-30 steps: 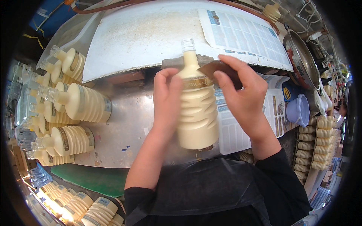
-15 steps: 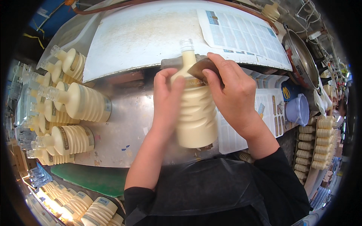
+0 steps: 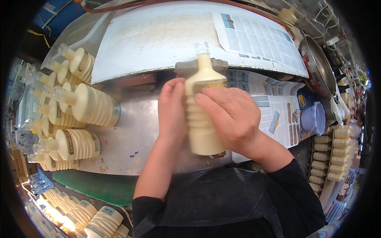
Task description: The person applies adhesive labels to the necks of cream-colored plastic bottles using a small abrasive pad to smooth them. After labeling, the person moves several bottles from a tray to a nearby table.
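Observation:
A cream-coloured ribbed bottle [image 3: 206, 139] with a clear threaded neck stands in front of me, tilted back toward a grey block [image 3: 186, 69]. My left hand [image 3: 171, 105] is closed along its left side, fingertips by the shoulder. Lying over the front is my right hand [image 3: 232, 113], fingers together and thumb pressed to a brown and gold label [image 3: 216, 83] around the upper body. Those fingers cover much of the label, and its end beneath them is hidden.
Several similar bottles [image 3: 95, 105] lie at the left, necks outward. Label sheets [image 3: 260, 115] are at the right, near a lilac bucket [image 3: 313, 118] and a round metal pan [image 3: 317, 63]. A white board [image 3: 158, 35] spans the back; more bottles [image 3: 105, 222] sit lower left.
The right hand has come down across the bottle's front, and the loose brown label piece it held up now lies against the bottle. The left hand stays at the side.

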A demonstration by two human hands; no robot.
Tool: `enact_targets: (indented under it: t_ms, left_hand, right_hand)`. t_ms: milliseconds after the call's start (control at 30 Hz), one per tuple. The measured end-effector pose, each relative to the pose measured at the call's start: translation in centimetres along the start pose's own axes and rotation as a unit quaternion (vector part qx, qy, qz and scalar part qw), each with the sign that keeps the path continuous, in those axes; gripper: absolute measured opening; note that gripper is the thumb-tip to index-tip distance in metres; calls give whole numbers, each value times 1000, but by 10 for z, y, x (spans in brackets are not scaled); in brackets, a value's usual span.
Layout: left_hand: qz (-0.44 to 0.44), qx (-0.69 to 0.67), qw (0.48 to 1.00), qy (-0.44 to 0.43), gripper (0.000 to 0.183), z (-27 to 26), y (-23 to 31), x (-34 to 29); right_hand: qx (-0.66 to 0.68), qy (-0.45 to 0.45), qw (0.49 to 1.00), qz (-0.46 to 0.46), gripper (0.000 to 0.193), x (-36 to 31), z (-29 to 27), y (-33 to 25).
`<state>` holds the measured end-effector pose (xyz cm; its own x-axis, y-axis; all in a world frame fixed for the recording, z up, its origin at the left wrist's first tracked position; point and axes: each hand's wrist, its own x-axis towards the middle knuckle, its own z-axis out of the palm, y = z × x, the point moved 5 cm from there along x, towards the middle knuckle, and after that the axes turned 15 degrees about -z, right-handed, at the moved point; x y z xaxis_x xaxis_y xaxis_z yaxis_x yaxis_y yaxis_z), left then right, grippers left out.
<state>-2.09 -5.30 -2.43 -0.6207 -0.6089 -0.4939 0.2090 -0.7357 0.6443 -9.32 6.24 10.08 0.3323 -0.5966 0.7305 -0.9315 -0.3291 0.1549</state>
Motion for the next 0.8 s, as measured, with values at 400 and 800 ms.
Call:
enact_targets:
  t_ms: [400, 800]
  left_hand:
    - [-51, -69, 994, -61, 34, -7, -9, 1]
    - [-62, -123, 984, -112, 57, -2, -13, -5]
  right_hand:
    - [61, -230, 971, -26, 31, 14, 32, -31]
    - [0, -153, 988, -22, 21, 25, 29, -29]
